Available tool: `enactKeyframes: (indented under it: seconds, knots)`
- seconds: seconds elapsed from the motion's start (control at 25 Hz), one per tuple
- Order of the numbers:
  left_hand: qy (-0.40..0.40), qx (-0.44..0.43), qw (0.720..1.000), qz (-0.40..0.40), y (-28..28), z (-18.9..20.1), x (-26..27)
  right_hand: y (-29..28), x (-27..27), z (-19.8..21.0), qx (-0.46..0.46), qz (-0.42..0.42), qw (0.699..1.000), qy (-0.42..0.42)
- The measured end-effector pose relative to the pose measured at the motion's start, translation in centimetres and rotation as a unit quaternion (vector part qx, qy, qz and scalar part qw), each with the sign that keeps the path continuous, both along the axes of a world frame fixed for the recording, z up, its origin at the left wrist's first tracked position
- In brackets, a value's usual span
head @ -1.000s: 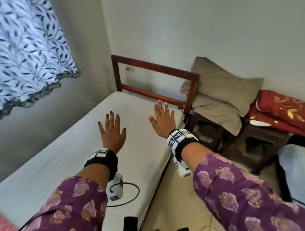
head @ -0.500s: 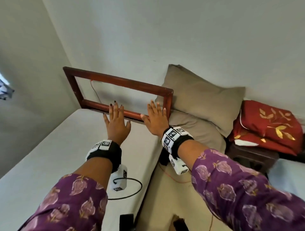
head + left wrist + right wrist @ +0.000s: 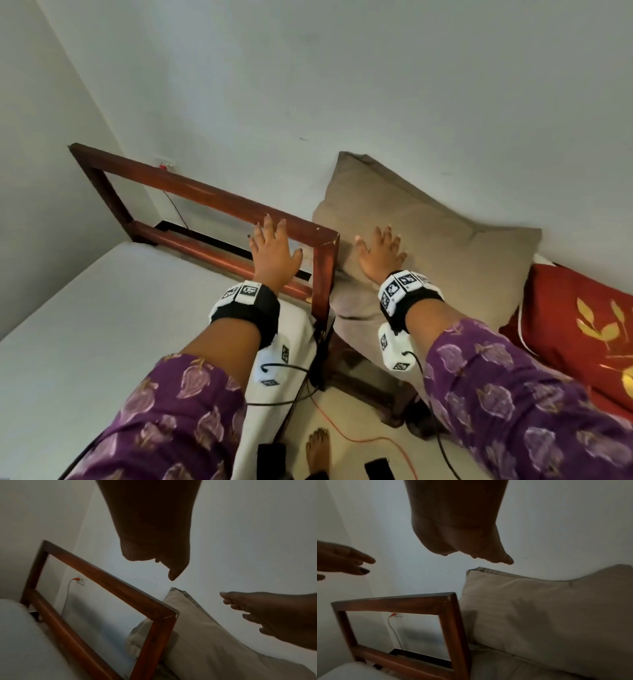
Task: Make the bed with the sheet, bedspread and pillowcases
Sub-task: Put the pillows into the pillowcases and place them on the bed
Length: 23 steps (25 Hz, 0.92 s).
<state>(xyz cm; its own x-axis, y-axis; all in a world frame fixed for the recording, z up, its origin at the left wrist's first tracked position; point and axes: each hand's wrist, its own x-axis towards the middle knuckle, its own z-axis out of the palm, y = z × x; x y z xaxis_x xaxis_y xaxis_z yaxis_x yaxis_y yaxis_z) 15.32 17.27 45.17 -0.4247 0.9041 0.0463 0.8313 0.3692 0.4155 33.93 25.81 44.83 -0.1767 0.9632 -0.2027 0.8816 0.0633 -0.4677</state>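
The bare white mattress (image 3: 102, 325) fills the lower left, ending at a dark red wooden headboard frame (image 3: 205, 192). Two tan pillows (image 3: 428, 246) are stacked to the right of the frame, the upper one leaning on the wall and the lower one (image 3: 356, 301) flat beneath it. My left hand (image 3: 270, 250) is open with fingers spread, held out in front of the headboard's right end. My right hand (image 3: 380, 253) is open too, reaching over the upper pillow (image 3: 547, 612); contact is not clear. A red folded cloth with gold leaves (image 3: 582, 329) lies at the right.
A dark wooden stool (image 3: 370, 383) stands under the pillows. An orange cord (image 3: 359, 442) and black cables cross the floor beside my bare foot (image 3: 318, 455). A wall socket (image 3: 166, 167) with a red plug sits behind the headboard. Plain walls close the corner.
My view and both hands have swung right, from over the mattress toward the headboard's right end and the pillows. The right hand now reaches over the pillow; the curtain has left the view.
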Motion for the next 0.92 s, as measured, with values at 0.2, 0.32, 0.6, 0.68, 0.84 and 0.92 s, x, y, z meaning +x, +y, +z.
enactKeyframes:
  seconds: [0.2,0.32,0.6,0.68,0.84,0.92]
  knots:
    - [-0.035,-0.030,0.999,-0.022,11.6,-0.7,3.2,8.7,4.2,-2.6,-0.060,-0.066,0.996,-0.007]
    - [-0.047,-0.045,0.997,-0.033,16.5,-1.9,4.7,13.0,6.9,-4.5,-0.089,-0.128,0.988,0.009]
    - [-0.160,0.011,0.986,0.052,26.5,-4.2,6.3,20.9,15.3,-8.6,-0.114,-0.274,0.955,-0.002]
    - [-0.174,-0.026,0.981,0.082,28.9,-5.1,7.2,22.4,17.9,-9.8,-0.123,-0.294,0.947,-0.037]
    - [-0.230,-0.099,0.954,0.166,30.8,-8.1,7.9,24.5,21.0,-12.0,-0.149,-0.231,0.956,-0.106]
    - [-0.212,-0.136,0.951,0.177,31.3,-9.9,8.1,25.6,21.6,-12.5,-0.151,-0.158,0.964,-0.149]
